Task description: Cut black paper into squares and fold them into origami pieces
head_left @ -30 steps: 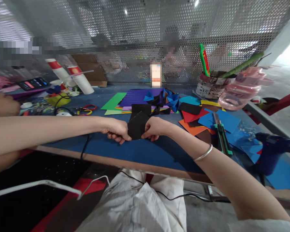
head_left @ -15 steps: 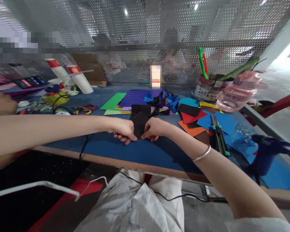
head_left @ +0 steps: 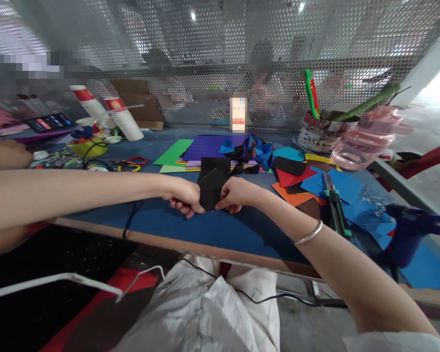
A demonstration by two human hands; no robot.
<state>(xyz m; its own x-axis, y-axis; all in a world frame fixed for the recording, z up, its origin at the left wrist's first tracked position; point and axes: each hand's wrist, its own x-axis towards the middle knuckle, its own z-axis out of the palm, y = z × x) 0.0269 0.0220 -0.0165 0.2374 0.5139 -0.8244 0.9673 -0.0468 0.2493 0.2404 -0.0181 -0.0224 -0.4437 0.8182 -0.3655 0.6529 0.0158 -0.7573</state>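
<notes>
A black sheet of paper point(head_left: 209, 189), angled at its top, is held low over the blue table between both hands. My left hand point(head_left: 185, 195) pinches its lower left edge with the thumb on top and the other fingers curled. At the lower right edge, my right hand point(head_left: 235, 194) grips it between thumb and fingers. Just behind lies another black paper piece point(head_left: 215, 164). Folded blue paper pieces point(head_left: 263, 154) and small black ones rest on a stack topped by a purple sheet point(head_left: 201, 147).
Right of my hands lie coloured papers point(head_left: 297, 177), a green-and-black box cutter point(head_left: 335, 208) and a blue glue gun point(head_left: 407, 230). A pink bottle point(head_left: 366, 139) stands behind. Scissors point(head_left: 134, 164) and paper cups point(head_left: 122, 120) are left. Another person's hand point(head_left: 7, 154) is at far left.
My left hand has shifted slightly left along the black paper, showing a bit more of its lower edge. My right hand keeps its grip. The view has moved slightly.
</notes>
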